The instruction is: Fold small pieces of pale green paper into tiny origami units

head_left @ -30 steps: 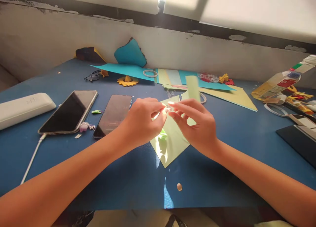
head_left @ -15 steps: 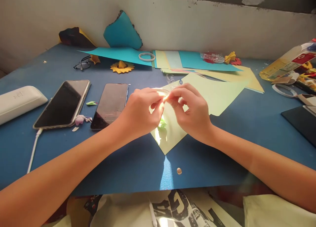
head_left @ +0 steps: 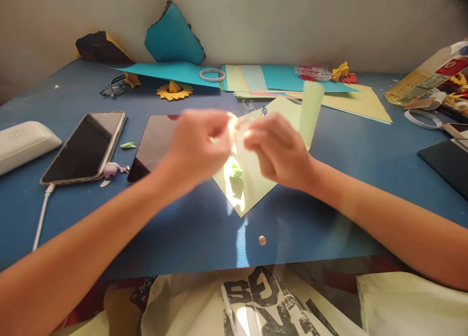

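Note:
Both hands are raised over a pale green paper sheet (head_left: 252, 180). My left hand (head_left: 203, 141) is closed and blurred by motion, its thumb and forefinger pressed together in bright sunlight; whatever they pinch is too small to make out. A short gap to the right, my right hand (head_left: 280, 146) is also closed, fingertips bunched, their contents hidden. Below the hands a small folded green paper piece (head_left: 236, 169) lies on the sheet in a patch of sun. Beyond my right hand, one part of the sheet stands curled up (head_left: 311, 114).
Left on the blue table (head_left: 190, 233) are two phones (head_left: 84, 146), a white case (head_left: 27, 146) and a green paper scrap (head_left: 128, 145). Behind lie a yellow paper flower (head_left: 174, 90), a tape roll (head_left: 212, 75) and coloured sheets (head_left: 175, 76). A bottle (head_left: 426, 75) leans at right.
My fingertips, which met in a shared pinch, have drawn apart, with the left hand moving left. The right part of the green sheet, flat before, has curled upward. The view has shifted slightly.

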`<state>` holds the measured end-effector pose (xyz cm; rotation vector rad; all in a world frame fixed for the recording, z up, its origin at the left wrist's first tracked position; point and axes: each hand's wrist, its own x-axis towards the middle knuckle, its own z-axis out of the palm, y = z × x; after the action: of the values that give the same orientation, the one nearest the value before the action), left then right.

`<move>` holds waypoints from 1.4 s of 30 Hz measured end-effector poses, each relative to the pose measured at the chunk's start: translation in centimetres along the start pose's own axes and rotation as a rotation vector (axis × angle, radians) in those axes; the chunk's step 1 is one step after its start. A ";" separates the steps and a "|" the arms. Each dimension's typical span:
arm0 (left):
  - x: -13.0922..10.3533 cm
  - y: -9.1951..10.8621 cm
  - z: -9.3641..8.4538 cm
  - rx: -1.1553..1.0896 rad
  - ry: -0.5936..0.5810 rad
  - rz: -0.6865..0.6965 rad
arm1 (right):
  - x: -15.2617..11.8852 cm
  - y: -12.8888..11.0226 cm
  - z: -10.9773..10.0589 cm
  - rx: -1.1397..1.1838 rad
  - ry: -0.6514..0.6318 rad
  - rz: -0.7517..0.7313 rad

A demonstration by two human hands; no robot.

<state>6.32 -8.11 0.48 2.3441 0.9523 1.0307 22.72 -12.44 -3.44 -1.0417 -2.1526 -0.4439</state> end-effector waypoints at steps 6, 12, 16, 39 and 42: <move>1.0 -0.8 -1.3 0.163 0.207 0.025 | 0.3 -1.0 -0.9 0.256 0.086 0.222; 0.8 -2.9 1.1 0.313 -0.099 0.207 | 0.6 -1.0 -2.1 1.113 -0.073 0.675; 0.6 -3.2 1.3 0.285 -0.212 0.229 | 0.4 -0.2 -1.6 1.397 -0.129 0.834; -1.2 0.2 -1.1 -0.637 -0.420 -0.398 | -0.6 -1.0 -2.4 1.053 -0.212 0.560; -1.4 0.4 -1.1 -0.696 -0.427 -0.449 | -0.6 -1.2 -2.9 0.979 -0.216 0.513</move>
<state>4.96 -9.30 0.73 1.5776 0.7402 0.5245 23.29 -15.09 -1.86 -0.9896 -1.7891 0.9097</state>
